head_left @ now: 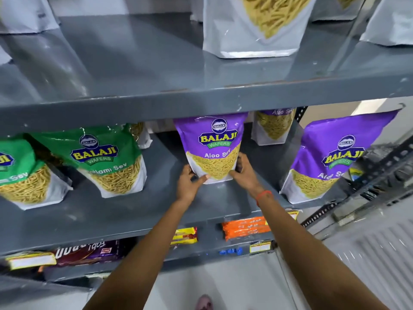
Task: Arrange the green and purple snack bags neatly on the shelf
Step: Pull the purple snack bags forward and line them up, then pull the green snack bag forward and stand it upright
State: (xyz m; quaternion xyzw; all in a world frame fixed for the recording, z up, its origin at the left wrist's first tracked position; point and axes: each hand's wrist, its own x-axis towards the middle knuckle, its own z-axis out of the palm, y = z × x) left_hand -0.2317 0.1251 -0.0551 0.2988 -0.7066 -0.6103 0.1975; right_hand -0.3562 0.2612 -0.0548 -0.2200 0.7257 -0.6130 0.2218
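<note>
A purple Aloo Sev bag [212, 148] stands upright in the middle of the grey shelf [111, 211]. My left hand [190, 184] grips its lower left corner and my right hand [244, 173] grips its lower right side. A second purple bag [330, 157] leans at the right end of the shelf. Two green bags stand to the left: one [107, 157] near the middle, another [20, 171] at the far left edge. A further purple bag [272, 126] stands behind, its top hidden by the shelf above.
The upper shelf [156, 104] holds white-backed snack pouches [254, 25]. Below, a lower shelf carries orange packets [245, 228], yellow packets [184, 236] and a maroon biscuit pack [87, 253]. A perforated metal upright [357, 186] runs along the right side.
</note>
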